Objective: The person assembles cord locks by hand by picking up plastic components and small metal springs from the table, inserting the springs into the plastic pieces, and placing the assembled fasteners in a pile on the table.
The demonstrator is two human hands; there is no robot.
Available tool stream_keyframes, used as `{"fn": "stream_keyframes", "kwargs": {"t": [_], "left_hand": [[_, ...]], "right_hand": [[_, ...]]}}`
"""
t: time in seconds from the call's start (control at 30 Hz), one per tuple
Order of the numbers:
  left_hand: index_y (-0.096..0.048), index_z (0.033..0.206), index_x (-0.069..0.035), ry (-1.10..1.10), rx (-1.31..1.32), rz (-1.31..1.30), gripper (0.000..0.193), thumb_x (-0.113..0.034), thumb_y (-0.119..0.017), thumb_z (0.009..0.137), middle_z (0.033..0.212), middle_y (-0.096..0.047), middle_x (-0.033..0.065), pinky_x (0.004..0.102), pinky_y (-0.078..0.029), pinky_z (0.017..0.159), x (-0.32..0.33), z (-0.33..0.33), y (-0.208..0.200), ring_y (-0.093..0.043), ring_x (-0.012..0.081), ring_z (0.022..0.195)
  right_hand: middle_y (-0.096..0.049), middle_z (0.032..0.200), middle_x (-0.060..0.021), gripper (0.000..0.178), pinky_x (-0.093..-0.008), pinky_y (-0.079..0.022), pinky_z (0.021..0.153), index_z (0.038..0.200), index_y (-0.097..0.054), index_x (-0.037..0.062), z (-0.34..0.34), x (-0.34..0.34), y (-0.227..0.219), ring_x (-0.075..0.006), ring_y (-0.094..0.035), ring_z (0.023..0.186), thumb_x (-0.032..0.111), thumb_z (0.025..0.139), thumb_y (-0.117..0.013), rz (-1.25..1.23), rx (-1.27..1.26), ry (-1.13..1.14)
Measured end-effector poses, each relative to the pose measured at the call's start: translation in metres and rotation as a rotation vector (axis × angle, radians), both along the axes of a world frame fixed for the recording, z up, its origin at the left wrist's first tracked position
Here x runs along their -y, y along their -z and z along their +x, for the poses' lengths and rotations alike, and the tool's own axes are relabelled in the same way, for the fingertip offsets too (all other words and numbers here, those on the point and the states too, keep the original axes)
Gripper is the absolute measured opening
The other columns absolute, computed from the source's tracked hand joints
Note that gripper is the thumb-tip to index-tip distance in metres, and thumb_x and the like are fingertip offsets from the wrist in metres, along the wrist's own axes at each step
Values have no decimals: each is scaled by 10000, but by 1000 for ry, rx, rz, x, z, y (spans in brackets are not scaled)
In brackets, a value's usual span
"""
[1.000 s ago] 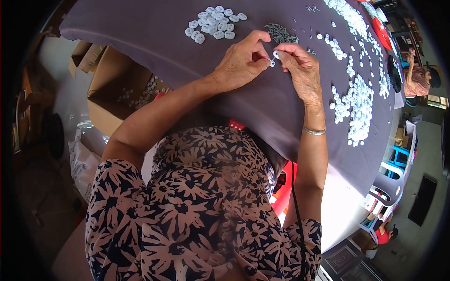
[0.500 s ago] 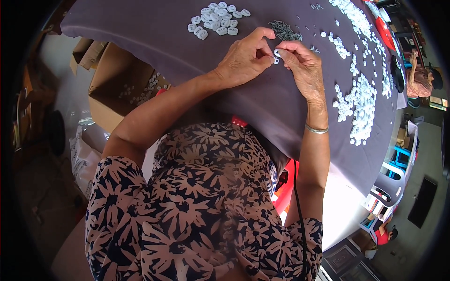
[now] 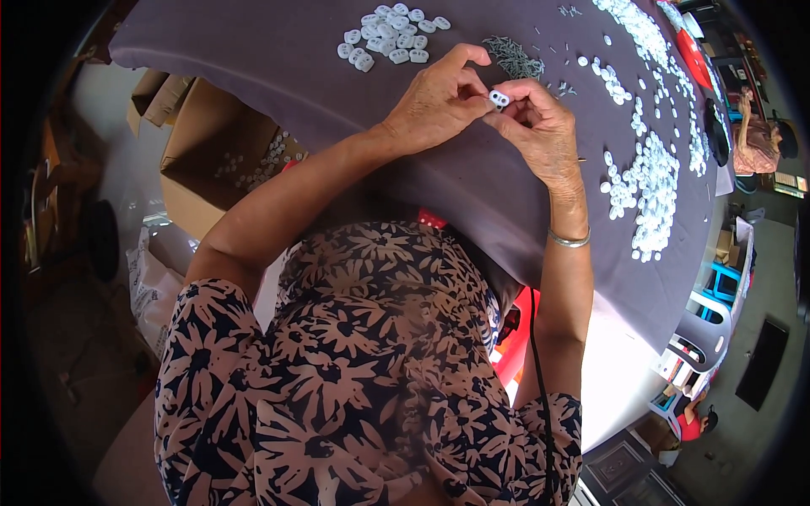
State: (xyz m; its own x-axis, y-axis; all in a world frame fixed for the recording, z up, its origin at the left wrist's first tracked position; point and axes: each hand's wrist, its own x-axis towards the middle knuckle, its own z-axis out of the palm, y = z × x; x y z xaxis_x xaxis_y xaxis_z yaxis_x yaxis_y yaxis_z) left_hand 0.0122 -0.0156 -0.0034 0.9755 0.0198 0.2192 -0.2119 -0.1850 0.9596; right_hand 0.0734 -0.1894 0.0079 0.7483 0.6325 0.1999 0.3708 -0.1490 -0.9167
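Note:
A small white oval plastic piece with two dark holes (image 3: 499,99) is pinched at the fingertips above the cloth-covered table. My left hand (image 3: 439,101) grips it from the left between thumb and a bent finger, with the index finger raised. Against its right side, the thumb and index finger of my right hand (image 3: 540,126) are closed on it too. Just beyond my hands lies a heap of thin grey metal screws or pins (image 3: 515,57). Farther left is a pile of similar white two-hole pieces (image 3: 388,35).
Many small white plastic parts (image 3: 654,194) spread over the right side of the dark cloth (image 3: 472,181), with another heap (image 3: 633,29) at the far right. An opened cardboard box (image 3: 190,160) with white parts inside stands at the left. A grey chair (image 3: 704,333) is at right.
The white piece has turned so its two holes show side by side. My right fingers have shifted their grip, and both hands stay close together in nearly the same place.

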Motion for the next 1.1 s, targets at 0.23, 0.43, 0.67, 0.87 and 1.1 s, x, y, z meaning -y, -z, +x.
{"fn": "stream_keyframes", "kwargs": {"t": [0.23, 0.43, 0.67, 0.87, 1.1], "left_hand": [[-427, 1223, -57, 110, -90, -152, 391, -82, -602, 873, 853, -619, 24, 251, -464, 727, -7, -3, -5, -579, 98, 822], [-469, 1217, -54, 134, -118, -204, 368, -135, -613, 889, 830, -612, 20, 236, -459, 668, -8, -1, -7, -565, 89, 780], [-494, 1209, -50, 129, -108, -182, 378, -176, -639, 884, 790, -608, 9, 216, -444, 616, -6, 0, -7, -542, 66, 718], [-494, 1202, -34, 114, -50, -162, 378, -149, -643, 874, 761, -598, 1, 209, -451, 617, -4, 0, -3, -538, 63, 709], [-506, 1153, 2, 149, -61, -195, 349, -113, -641, 852, 786, -607, 33, 236, -457, 634, -6, 1, -3, -545, 80, 703]], "right_hand": [[-576, 941, 6, 301, -169, -460, 629, 991, -620, 26, -4, -3, -3, -39, -527, 732, -112, 733, -694, 5, 146, 4], [-597, 903, -15, 264, -175, -454, 588, 971, -632, 15, -4, -4, -3, -51, -561, 694, -96, 740, -693, -3, 243, 8], [-606, 820, -3, 267, -196, -447, 535, 955, -641, 33, -8, -7, -6, -55, -546, 634, -50, 716, -725, -46, 471, 55], [-582, 784, -17, 292, -218, -458, 528, 938, -624, 34, -17, -11, -18, -82, -537, 582, -1, 683, -762, -176, 558, 76], [-577, 827, -61, 276, -322, -495, 545, 927, -580, 47, -17, -10, -17, -215, -588, 626, 147, 733, -749, -380, 777, 34]]}}
